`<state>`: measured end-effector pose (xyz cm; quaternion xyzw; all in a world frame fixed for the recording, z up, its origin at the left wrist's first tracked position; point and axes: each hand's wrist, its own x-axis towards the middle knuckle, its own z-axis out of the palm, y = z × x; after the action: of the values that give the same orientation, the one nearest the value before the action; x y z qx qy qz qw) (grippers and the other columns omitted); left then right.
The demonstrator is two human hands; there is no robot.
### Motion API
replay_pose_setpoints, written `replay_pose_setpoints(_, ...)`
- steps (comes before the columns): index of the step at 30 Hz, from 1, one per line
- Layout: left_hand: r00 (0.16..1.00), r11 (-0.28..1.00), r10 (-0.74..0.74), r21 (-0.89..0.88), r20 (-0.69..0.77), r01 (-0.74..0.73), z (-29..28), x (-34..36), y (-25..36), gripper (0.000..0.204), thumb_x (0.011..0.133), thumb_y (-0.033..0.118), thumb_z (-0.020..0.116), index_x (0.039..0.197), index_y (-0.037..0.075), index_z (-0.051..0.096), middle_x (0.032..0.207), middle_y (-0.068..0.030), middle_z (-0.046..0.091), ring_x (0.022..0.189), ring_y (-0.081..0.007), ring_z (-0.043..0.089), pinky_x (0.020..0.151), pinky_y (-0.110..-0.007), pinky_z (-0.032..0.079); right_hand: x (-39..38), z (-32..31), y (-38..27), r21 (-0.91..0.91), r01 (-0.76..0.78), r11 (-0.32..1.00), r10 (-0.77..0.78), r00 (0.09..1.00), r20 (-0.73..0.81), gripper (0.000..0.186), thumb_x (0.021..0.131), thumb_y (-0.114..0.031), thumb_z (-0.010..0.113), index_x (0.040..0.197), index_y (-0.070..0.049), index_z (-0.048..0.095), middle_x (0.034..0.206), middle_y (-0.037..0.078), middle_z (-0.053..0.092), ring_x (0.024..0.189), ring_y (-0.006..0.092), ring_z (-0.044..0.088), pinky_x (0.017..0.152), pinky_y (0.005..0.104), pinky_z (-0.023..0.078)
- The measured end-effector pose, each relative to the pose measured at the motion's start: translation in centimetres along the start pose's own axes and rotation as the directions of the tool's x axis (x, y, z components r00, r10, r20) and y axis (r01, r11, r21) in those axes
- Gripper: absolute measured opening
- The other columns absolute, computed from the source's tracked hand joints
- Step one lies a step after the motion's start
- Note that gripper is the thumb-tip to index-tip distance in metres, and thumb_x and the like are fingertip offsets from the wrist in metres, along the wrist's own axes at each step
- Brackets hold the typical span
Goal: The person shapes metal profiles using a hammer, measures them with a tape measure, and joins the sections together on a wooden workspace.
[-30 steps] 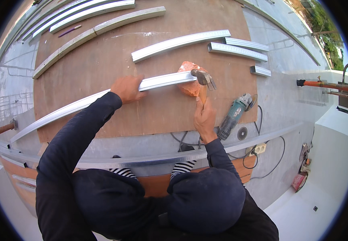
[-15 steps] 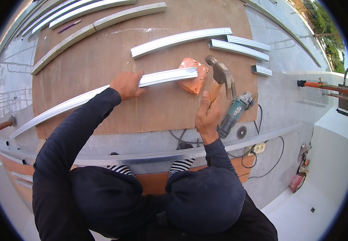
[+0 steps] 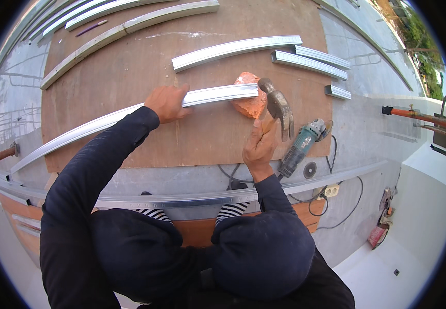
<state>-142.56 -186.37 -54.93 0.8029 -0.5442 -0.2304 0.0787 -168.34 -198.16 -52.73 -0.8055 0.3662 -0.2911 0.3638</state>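
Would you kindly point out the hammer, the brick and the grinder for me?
Hammer (image 3: 278, 106): head view, on its metal head.
Brick (image 3: 251, 107): head view, on its lower part.
Grinder (image 3: 299, 148): head view, on its body.

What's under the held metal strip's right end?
An orange brick chunk shows on both sides of the metal strip; the part directly beneath is covered, so contact can't be seen.
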Motion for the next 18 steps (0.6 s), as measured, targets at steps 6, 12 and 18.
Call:
replay_pose_setpoints(6,0.999,1.000,-0.003,-0.001,-0.047,0.003,0.1,0.0,0.1,0.042,0.084,0.042,0.073,0.097,0.004,0.062,0.083,-0.0226,0.070,0.077,-0.0420,0.068,0.071,-0.050,0.052,0.6,0.5,-0.1,-0.115,-0.053,0.992,0.070,0.987,0.147,0.027,0.104,-0.022,0.054,0.108,0.005,0.057,0.064,0.024,0.055,0.055,0.0420,0.056,0.050,0.0453,0.041)
replay_pose_setpoints(12,0.999,1.000,0.003,-0.007,-0.032,-0.003,-0.1,0.0,-0.2,0.043,0.085,0.043,0.073,0.098,0.004,0.062,0.083,-0.0225,0.070,0.078,-0.0423,0.068,0.072,-0.050,0.053,0.8,0.6,-2.6,0.010,0.027,1.000,-0.027,0.999,0.030,0.025,0.103,-0.021,0.055,0.101,0.004,0.056,0.062,0.025,0.053,0.053,0.0434,0.055,0.049,0.0459,0.040)
replay_pose_setpoints(18,1.000,1.000,-0.017,0.023,-0.013,0.017,-0.5,-0.1,0.0,0.042,0.084,0.042,0.074,0.096,0.003,0.062,0.081,-0.0223,0.070,0.076,-0.0414,0.067,0.070,-0.050,0.052,0.6,1.6,-0.5,-0.125,-0.026,0.992,0.044,0.988,0.146,0.023,0.102,-0.017,0.056,0.103,0.005,0.056,0.065,0.027,0.056,0.060,0.0462,0.060,0.051,0.0485,0.043)
